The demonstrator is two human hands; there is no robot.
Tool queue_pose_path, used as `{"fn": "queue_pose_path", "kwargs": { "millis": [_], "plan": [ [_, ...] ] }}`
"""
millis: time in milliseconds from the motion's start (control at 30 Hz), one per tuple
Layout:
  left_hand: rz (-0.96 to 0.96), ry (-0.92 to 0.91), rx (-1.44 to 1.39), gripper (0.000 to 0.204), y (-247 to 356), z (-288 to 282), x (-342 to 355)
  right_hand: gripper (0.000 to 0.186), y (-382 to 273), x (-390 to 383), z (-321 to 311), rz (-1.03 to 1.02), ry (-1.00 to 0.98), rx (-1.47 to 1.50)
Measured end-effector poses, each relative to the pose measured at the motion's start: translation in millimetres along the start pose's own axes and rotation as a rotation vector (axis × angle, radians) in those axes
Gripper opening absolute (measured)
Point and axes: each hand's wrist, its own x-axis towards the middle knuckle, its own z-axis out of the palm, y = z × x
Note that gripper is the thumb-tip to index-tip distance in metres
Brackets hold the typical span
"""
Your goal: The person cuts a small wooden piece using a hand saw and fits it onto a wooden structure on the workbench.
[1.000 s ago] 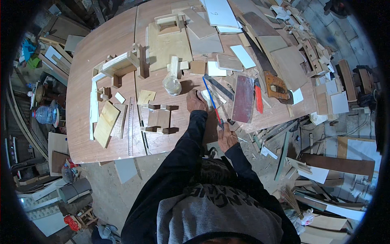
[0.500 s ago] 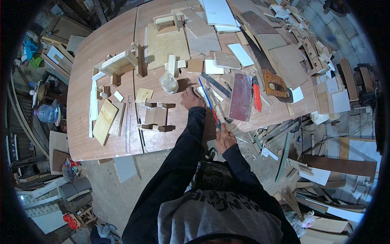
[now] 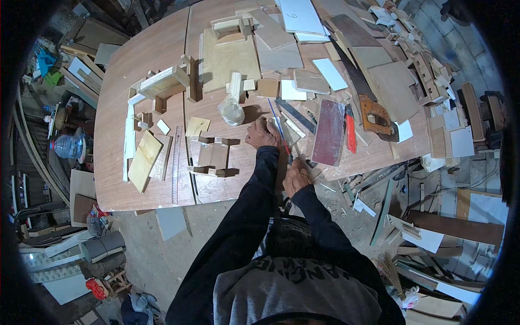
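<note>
My left hand (image 3: 262, 132) presses down with curled fingers on a small pale wood piece (image 3: 279, 122) near the table's front middle. My right hand (image 3: 296, 176) grips the dark handle of a slim saw (image 3: 290, 158) with a blue and red blade, lying along the piece beside my left fingers. Just right are a dark metal strip (image 3: 295, 115), a maroon board (image 3: 329, 131) and a red tool (image 3: 351, 132). A bagged lump (image 3: 230, 112) sits beyond my left hand.
The wooden table (image 3: 114, 179) holds open boxes (image 3: 171, 81), a small frame (image 3: 213, 156), a ruler (image 3: 176, 168), several boards and a wooden-handled handsaw (image 3: 376, 122). Offcuts and boards (image 3: 455, 219) crowd the floor on the right; bottles and scraps stand left (image 3: 73, 146).
My right hand has pushed the saw forward, away from my body. My left hand stays at the wood piece. The whole view has shifted slightly.
</note>
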Motion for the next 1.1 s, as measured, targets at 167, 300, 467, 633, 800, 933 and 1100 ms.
{"fn": "queue_pose_path", "kwargs": {
  "millis": [167,300,467,633,800,933,1100],
  "plan": [
    [-0.102,-0.040,-0.004,0.024,7.2,-3.5,2.7,0.028,6.3,-17.4,-5.3,-0.061,-0.115,-0.369],
    [-0.050,-0.015,-0.085,0.022,2.6,-2.1,2.9,0.032,9.3,5.3,1.5,-0.172,-0.120,-0.520],
    [-0.040,0.020,-0.128,0.021,-0.6,1.4,3.8,0.037,3.2,16.5,-6.7,-0.309,-0.071,-0.585],
    [-0.028,0.010,-0.196,0.018,-2.5,1.8,4.0,0.031,-1.4,18.3,-15.1,0.192,-0.194,0.102],
    [0.018,0.057,-0.245,0.017,-3.0,2.8,4.4,0.032,-3.6,28.6,-18.7,-0.020,-0.081,-0.110],
    [0.023,0.050,-0.230,0.017,-4.0,1.4,3.9,0.041,-9.0,22.6,-26.6,-0.132,-0.203,-0.320],
    [0.040,0.042,-0.308,0.016,-2.3,1.4,5.4,0.036,-12.5,31.5,-27.5,-0.085,-0.069,-0.174]
  ]
}}
